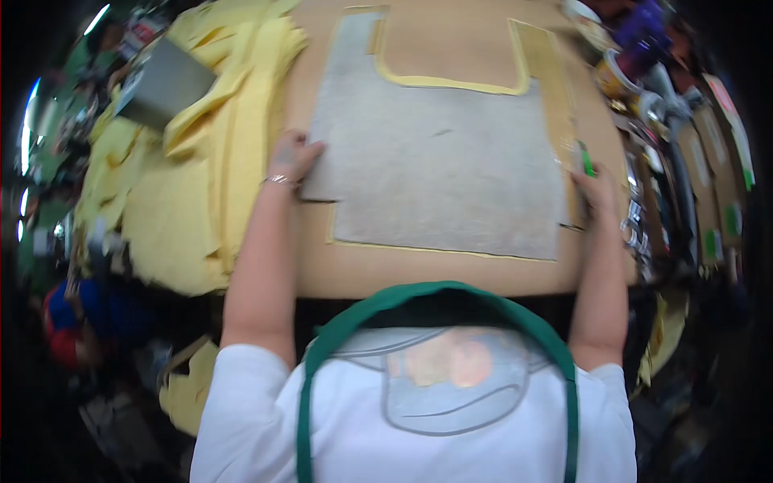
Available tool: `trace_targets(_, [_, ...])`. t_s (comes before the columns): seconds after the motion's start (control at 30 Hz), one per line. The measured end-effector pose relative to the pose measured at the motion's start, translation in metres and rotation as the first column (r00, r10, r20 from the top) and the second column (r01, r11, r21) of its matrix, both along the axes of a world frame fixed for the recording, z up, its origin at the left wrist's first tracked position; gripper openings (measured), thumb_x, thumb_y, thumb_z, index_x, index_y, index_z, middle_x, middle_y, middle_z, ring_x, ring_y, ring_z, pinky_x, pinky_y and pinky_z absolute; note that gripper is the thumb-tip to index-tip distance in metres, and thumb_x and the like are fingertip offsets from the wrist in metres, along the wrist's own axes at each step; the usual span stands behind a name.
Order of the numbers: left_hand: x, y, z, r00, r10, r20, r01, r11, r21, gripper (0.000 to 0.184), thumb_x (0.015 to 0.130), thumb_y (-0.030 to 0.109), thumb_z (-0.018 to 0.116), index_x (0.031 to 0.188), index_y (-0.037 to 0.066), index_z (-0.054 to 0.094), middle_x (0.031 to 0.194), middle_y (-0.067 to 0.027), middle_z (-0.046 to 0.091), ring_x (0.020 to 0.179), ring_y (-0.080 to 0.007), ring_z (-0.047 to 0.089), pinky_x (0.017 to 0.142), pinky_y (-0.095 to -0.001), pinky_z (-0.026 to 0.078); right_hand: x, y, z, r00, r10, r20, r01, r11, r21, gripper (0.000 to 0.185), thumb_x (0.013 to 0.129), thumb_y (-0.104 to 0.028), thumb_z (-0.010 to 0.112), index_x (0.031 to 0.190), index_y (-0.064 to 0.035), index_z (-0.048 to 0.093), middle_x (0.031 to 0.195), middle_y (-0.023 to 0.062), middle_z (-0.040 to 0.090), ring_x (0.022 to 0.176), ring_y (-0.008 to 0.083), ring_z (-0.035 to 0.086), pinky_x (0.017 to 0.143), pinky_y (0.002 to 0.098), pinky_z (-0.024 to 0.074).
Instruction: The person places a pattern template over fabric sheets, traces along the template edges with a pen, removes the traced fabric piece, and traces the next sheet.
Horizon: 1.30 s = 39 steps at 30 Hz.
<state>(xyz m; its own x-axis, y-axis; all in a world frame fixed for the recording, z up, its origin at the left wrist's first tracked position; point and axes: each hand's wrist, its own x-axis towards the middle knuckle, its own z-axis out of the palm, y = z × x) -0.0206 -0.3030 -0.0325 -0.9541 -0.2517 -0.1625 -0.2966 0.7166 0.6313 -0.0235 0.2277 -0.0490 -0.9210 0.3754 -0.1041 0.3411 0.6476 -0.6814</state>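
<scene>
A large grey U-shaped panel (443, 169) lies flat on the brown tabletop, with thin yellow edging showing around its cut-out and along its bottom. My left hand (296, 157) is at the panel's left edge, fingers curled and thumb against the edge; its grip is slightly blurred. On the opposite side, my right hand (596, 189) is closed around a slim green tool (587, 159), whose exact kind I cannot make out. That hand is beside a tan strip (554, 88) running along the panel's right edge.
Layered yellow cloth (181, 201) covers the table's left side, with a grey metal block (165, 84) on it. Cups, a purple item (642, 36) and scissors (636, 232) crowd the right edge. Another person (97, 318) is at the lower left.
</scene>
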Motion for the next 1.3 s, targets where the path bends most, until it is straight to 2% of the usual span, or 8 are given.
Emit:
trace_targets(0.03, [0.003,0.004,0.010,0.998,0.005,-0.060,-0.012,0.994,-0.109,0.038,0.061,0.028,0.071,0.084,0.000,0.058,0.078,-0.0113,0.058,0.071,-0.0202,0.055,0.066,-0.0310,0.045,0.001,-0.002,0.005,1.000,0.029,0.006,-0.029,0.999,-0.021,0.043,0.061,-0.015,0.070,0.097,0.0042,0.054,0.083,0.0130,0.059,0.075,0.0195,0.057,0.066,0.0305,0.0451])
trace_targets(0.2, [-0.001,-0.005,0.002,0.997,-0.072,0.000,0.072,0.992,0.108,0.035,0.065,0.011,0.070,0.094,-0.002,0.055,0.081,-0.0086,0.059,0.072,-0.0145,0.056,0.065,-0.0254,0.046,0.001,0.004,0.000,0.994,0.109,0.015,-0.108,0.993,-0.044,0.036,0.066,-0.007,0.068,0.097,0.0024,0.052,0.080,0.0088,0.058,0.069,0.0150,0.055,0.063,0.0262,0.0441])
trace_targets(0.5, [0.014,0.000,0.012,0.988,-0.134,-0.072,0.143,0.980,0.137,0.043,0.067,0.008,0.068,0.103,-0.003,0.049,0.087,-0.0085,0.058,0.077,-0.0148,0.055,0.072,-0.0253,0.046,0.009,-0.003,0.008,0.996,0.092,0.003,-0.092,0.996,-0.017,0.037,0.069,-0.008,0.067,0.101,0.0020,0.052,0.078,0.0075,0.056,0.067,0.0142,0.053,0.062,0.0261,0.0432])
trace_targets(0.7, [0.015,-0.001,0.011,0.959,-0.254,-0.125,0.261,0.965,0.039,0.037,0.066,0.007,0.066,0.099,-0.003,0.053,0.077,-0.0056,0.056,0.070,-0.0141,0.053,0.067,-0.0250,0.044,0.012,-0.009,0.014,0.996,0.089,0.010,-0.088,0.995,-0.042,0.037,0.068,-0.009,0.068,0.100,0.0018,0.052,0.076,0.0060,0.055,0.066,0.0133,0.053,0.061,0.0255,0.0429])
trace_targets(0.8, [0.019,0.003,0.024,0.966,-0.250,-0.063,0.246,0.967,-0.069,0.032,0.064,0.005,0.066,0.093,-0.002,0.055,0.078,-0.0126,0.060,0.072,-0.0208,0.057,0.068,-0.0311,0.046,0.011,-0.006,0.010,0.995,0.097,-0.007,-0.097,0.995,-0.017,0.037,0.067,-0.009,0.068,0.099,0.0020,0.052,0.076,0.0062,0.056,0.067,0.0135,0.053,0.061,0.0259,0.0432])
trace_targets(0.9, [0.021,0.001,0.016,0.956,-0.235,-0.178,0.265,0.949,0.173,0.035,0.065,0.004,0.064,0.099,-0.001,0.055,0.078,-0.0110,0.060,0.071,-0.0182,0.056,0.065,-0.0295,0.046,0.015,-0.012,0.016,0.991,0.132,-0.028,-0.130,0.990,0.063,0.036,0.066,-0.009,0.069,0.097,0.0024,0.053,0.077,0.0072,0.056,0.068,0.0138,0.054,0.062,0.0258,0.0436])
trace_targets(1.03, [0.017,-0.007,0.001,0.956,-0.225,-0.187,0.272,0.919,0.286,0.039,0.065,-0.001,0.061,0.103,-0.003,0.053,0.081,-0.0065,0.059,0.071,-0.0130,0.054,0.065,-0.0260,0.045,0.015,-0.012,0.010,0.993,0.106,-0.058,-0.099,0.989,0.108,0.043,0.060,-0.014,0.072,0.095,0.0034,0.054,0.084,0.0129,0.059,0.077,0.0203,0.056,0.067,0.0318,0.0443])
trace_targets(1.3, [0.017,-0.003,0.002,0.969,-0.229,-0.095,0.247,0.916,0.316,0.051,0.069,-0.005,0.055,0.119,-0.003,0.043,0.091,-0.0099,0.060,0.080,-0.0134,0.057,0.071,-0.0240,0.045,0.021,-0.016,0.016,0.996,0.088,-0.029,-0.084,0.990,0.111,0.048,0.058,-0.022,0.076,0.094,0.0010,0.056,0.087,0.0165,0.059,0.081,0.0261,0.058,0.073,0.0327,0.0436])
